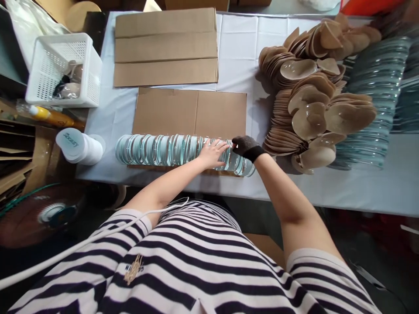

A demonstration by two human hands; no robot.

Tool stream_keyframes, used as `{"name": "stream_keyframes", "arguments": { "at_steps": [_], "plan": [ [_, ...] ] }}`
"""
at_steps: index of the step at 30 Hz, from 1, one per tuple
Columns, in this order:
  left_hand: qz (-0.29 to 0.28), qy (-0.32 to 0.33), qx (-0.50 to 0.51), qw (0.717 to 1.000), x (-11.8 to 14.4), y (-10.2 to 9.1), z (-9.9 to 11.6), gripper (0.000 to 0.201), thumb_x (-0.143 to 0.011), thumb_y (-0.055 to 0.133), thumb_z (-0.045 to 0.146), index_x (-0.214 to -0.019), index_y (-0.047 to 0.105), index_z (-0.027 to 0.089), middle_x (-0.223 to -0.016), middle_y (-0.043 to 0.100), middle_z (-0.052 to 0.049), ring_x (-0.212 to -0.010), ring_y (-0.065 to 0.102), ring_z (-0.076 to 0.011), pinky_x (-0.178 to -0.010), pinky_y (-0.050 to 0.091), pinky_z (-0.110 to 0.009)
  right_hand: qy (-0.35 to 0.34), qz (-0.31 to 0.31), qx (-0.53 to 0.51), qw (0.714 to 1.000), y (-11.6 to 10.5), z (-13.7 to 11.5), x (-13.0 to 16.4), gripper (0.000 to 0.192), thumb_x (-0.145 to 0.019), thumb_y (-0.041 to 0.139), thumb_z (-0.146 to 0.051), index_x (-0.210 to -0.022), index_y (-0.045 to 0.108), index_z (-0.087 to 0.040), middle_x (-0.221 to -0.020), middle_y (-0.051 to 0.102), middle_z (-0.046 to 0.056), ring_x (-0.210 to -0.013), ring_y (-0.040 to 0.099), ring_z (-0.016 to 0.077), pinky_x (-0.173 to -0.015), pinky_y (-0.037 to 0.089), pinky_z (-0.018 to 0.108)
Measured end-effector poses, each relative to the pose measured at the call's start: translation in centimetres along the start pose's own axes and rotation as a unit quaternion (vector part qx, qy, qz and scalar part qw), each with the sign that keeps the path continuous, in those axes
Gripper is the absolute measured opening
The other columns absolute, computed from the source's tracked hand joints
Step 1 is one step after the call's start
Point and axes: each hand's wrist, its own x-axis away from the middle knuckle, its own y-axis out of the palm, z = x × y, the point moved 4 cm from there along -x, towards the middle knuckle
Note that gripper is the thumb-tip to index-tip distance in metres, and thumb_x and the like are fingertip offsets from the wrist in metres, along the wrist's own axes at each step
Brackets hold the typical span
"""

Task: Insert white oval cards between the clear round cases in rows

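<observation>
One row of clear discs (147,150), seemingly mostly lined up, lies on edge under the spread left hand (213,153) and curled, gloved right hand (245,147), its grip unclear; beyond the latter, brown cups (309,122) and other discs (376,104) sit apart.

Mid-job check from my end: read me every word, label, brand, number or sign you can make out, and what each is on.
"...asy": end of green lettering on the white tub's lid, as best I can tell; the start is too blurred.
Striped shirt: small dark letters at the chest, partly covered, not safely readable.
Yellow bottle: a dark mark, too blurred to read.
Nothing else is readable.
</observation>
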Motion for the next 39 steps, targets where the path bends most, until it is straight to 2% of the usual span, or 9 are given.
{"name": "stream_keyframes", "arguments": {
  "at_steps": [5, 8, 11, 14, 18, 20, 23, 26, 39],
  "plan": [
    [-0.003, 0.002, -0.003, 1.0, 0.0, 0.2, 0.1, 0.081, -0.083, 0.057, 0.061, -0.153, 0.031, 0.028, -0.159, 0.035, -0.004, -0.15, 0.02, -0.0301, -0.122, 0.007, -0.057, 0.007, 0.0, -0.055, 0.998, 8.0, -3.3, 6.8, 0.032, -0.093, 0.044, -0.023, -0.111, 0.069, -0.017, -0.113, 0.069, 0.013, -0.098, 0.065, 0.0245, -0.078, 0.047, 0.031],
    [-0.009, 0.004, -0.01, 1.0, 0.1, 0.2, 0.0, 0.081, -0.084, 0.056, 0.061, -0.153, 0.03, 0.029, -0.159, 0.034, -0.005, -0.15, 0.019, -0.0308, -0.122, 0.008, -0.057, 0.075, 0.006, -0.055, 0.996, 13.1, -5.4, 8.0, 0.041, -0.097, 0.034, -0.021, -0.127, 0.062, -0.018, -0.127, 0.064, 0.017, -0.103, 0.064, 0.0277, -0.079, 0.048, 0.035],
    [-0.024, -0.002, -0.018, 1.0, 0.5, -0.3, 0.1, 0.079, -0.086, 0.056, 0.058, -0.154, 0.028, 0.028, -0.16, 0.032, -0.005, -0.151, 0.018, -0.0306, -0.122, 0.007, -0.058, 0.102, 0.018, -0.062, 0.993, 15.4, -6.4, 8.2, 0.043, -0.098, 0.032, -0.019, -0.128, 0.062, -0.019, -0.128, 0.064, 0.018, -0.101, 0.065, 0.0282, -0.079, 0.048, 0.037],
    [-0.038, -0.006, -0.022, 0.999, 0.4, -1.1, 1.0, 0.08, -0.085, 0.058, 0.055, -0.154, 0.028, 0.026, -0.161, 0.029, -0.007, -0.151, 0.015, -0.0317, -0.121, 0.005, -0.06, 0.094, 0.051, -0.093, 0.99, 14.0, -4.9, 9.2, 0.036, -0.098, 0.039, -0.025, -0.117, 0.069, -0.019, -0.116, 0.07, 0.015, -0.096, 0.067, 0.025, -0.078, 0.048, 0.032],
    [-0.019, 0.033, -0.017, 0.999, -1.5, -1.3, 4.0, 0.089, -0.084, 0.057, 0.06, -0.157, 0.02, 0.024, -0.165, 0.018, -0.01, -0.152, 0.007, -0.0331, -0.121, 0.004, -0.061, 0.191, 0.189, -0.092, 0.959, 6.1, 1.7, 8.9, 0.037, -0.098, 0.037, -0.029, -0.118, 0.067, -0.018, -0.113, 0.071, 0.014, -0.101, 0.066, 0.024, -0.083, 0.047, 0.031],
    [-0.02, 0.046, -0.014, 0.999, -2.8, -0.7, 5.3, 0.09, -0.084, 0.056, 0.061, -0.157, 0.018, 0.023, -0.164, 0.02, -0.009, -0.152, 0.009, -0.0328, -0.121, 0.007, -0.059, 0.19, 0.137, -0.071, 0.97, 2.3, 4.2, 6.1, 0.037, -0.094, 0.048, -0.029, -0.126, 0.063, -0.018, -0.113, 0.071, 0.013, -0.104, 0.065, 0.0254, -0.084, 0.048, 0.032],
    [-0.031, 0.044, -0.018, 0.998, -4.0, 0.5, 6.0, 0.084, -0.085, 0.055, 0.059, -0.156, 0.027, 0.023, -0.161, 0.029, -0.008, -0.15, 0.018, -0.0321, -0.122, 0.012, -0.056, 0.13, -0.074, -0.022, 0.988, -0.4, 5.3, 0.9, 0.036, -0.086, 0.059, -0.022, -0.12, 0.067, -0.017, -0.115, 0.071, 0.015, -0.104, 0.066, 0.0256, -0.084, 0.049, 0.032],
    [-0.027, 0.038, -0.021, 0.999, -4.1, 1.0, 5.8, 0.083, -0.084, 0.055, 0.06, -0.153, 0.032, 0.021, -0.159, 0.033, -0.009, -0.148, 0.023, -0.0318, -0.122, 0.011, -0.053, 0.043, -0.147, -0.005, 0.988, -0.7, 4.8, -1.7, 0.034, -0.083, 0.064, -0.023, -0.116, 0.068, -0.017, -0.116, 0.071, 0.013, -0.105, 0.066, 0.0235, -0.083, 0.049, 0.029],
    [-0.043, 0.013, -0.028, 0.999, -3.8, 1.1, 5.9, 0.091, -0.08, 0.053, 0.071, -0.155, 0.028, 0.026, -0.16, 0.032, -0.007, -0.147, 0.025, -0.0332, -0.121, 0.011, -0.057, 0.115, 0.053, -0.093, 0.988, 2.8, 5.4, 3.9, 0.031, -0.092, 0.045, -0.023, -0.109, 0.069, -0.019, -0.112, 0.071, 0.012, -0.1, 0.067, 0.022, -0.083, 0.047, 0.028]
  ]
}}
